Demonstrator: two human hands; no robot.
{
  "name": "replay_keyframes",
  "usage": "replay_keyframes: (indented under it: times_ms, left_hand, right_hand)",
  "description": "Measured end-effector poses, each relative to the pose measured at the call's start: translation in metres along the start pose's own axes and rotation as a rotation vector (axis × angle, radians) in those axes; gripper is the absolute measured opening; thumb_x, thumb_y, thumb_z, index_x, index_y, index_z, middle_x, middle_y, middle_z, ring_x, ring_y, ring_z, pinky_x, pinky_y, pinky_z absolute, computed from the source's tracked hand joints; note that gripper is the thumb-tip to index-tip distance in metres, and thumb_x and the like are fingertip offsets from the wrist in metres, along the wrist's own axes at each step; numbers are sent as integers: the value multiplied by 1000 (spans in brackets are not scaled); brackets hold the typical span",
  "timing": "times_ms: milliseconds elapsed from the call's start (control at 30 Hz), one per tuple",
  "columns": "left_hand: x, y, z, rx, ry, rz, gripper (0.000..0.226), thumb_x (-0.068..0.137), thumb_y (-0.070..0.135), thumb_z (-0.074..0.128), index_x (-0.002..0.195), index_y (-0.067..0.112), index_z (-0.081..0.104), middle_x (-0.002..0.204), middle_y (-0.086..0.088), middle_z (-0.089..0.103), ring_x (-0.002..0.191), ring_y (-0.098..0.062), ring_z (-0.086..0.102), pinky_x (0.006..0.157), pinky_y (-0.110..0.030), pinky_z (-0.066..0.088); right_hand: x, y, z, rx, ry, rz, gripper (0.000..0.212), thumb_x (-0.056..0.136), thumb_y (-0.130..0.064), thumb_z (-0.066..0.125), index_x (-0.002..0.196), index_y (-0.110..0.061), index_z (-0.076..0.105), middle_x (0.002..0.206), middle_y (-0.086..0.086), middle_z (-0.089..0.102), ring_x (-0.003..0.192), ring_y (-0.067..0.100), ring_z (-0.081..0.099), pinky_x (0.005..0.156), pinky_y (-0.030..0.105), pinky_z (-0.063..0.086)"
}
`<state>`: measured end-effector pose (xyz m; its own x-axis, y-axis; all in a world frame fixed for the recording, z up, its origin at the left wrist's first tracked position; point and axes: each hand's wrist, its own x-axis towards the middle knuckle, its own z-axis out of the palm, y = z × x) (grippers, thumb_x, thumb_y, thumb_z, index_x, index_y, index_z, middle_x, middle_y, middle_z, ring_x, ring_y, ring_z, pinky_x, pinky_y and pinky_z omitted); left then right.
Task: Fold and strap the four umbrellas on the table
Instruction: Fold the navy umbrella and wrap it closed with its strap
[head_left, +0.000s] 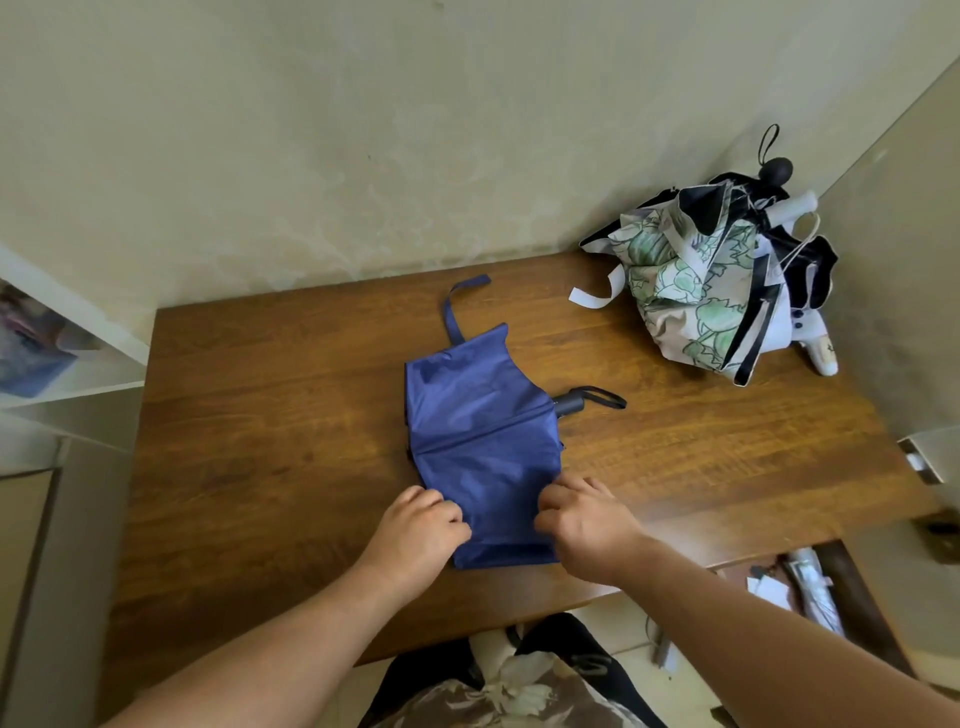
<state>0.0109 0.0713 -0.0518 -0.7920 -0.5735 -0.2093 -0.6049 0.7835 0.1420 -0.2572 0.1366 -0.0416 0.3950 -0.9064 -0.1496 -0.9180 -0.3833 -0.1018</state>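
Observation:
A blue umbrella (480, 436) lies collapsed and flattened in the middle of the wooden table (260, 441). Its strap (457, 306) points toward the wall and its black handle (571, 402) sticks out to the right. My left hand (418, 527) pinches the canopy's near left edge. My right hand (584, 514) pinches the near right edge. At the table's far right corner lies a heap of other unfolded umbrellas: a white one with green flowers (685, 291), a black one (769, 182) with a round knob, and a white-handled one (815, 343).
Walls close in the table at the back and the right. A white shelf (62, 364) stands to the left. Below the table's right front edge sits clutter on the floor (800, 587). My lap shows under the near edge.

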Motion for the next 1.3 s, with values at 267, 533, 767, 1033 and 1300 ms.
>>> replay_keyframes:
  times_ms: [267, 533, 767, 1033, 1300]
  left_hand:
    - [3, 5, 16, 1, -51, -29, 12, 75, 34, 83, 85, 39, 80, 95, 15, 69, 88, -17, 61, 82, -37, 53]
    - [4, 10, 20, 6, -190, -110, 19, 81, 40, 71, 98, 36, 77, 100, 14, 66, 94, -17, 60, 82, -38, 44]
    - [51, 16, -1, -24, -143, -276, 51, 98, 26, 64, 147, 22, 51, 124, -4, 67, 114, -29, 63, 96, -42, 48]
    - [55, 22, 14, -70, -164, -329, 77, 100, 19, 65, 165, 19, 23, 157, -6, 35, 139, -27, 41, 111, -39, 44]
    - [60, 10, 11, -29, -235, -301, 97, 97, 42, 69, 167, 32, 2, 164, -5, 16, 147, -25, 27, 120, -41, 29]
  right_hand:
    - [76, -35, 1, 212, -186, 175, 40, 90, -14, 70, 128, -21, 57, 124, 5, 44, 111, 31, 48, 75, 46, 48]
    - [56, -5, 10, 169, -473, 332, 83, 88, -47, 77, 154, -28, 29, 153, 2, 23, 142, 30, 27, 112, 51, 41]
    - [58, -4, 12, 87, -478, 393, 115, 79, -58, 82, 161, -30, 7, 161, 10, 6, 148, 36, 16, 119, 55, 30]
    - [58, -2, 14, 59, -456, 412, 120, 74, -66, 81, 162, -24, 10, 157, 6, 16, 145, 34, 23, 117, 57, 30]
    - [69, 0, 8, 76, -546, 410, 119, 83, -63, 74, 164, -32, -8, 167, 9, -5, 154, 44, -7, 121, 70, 9]
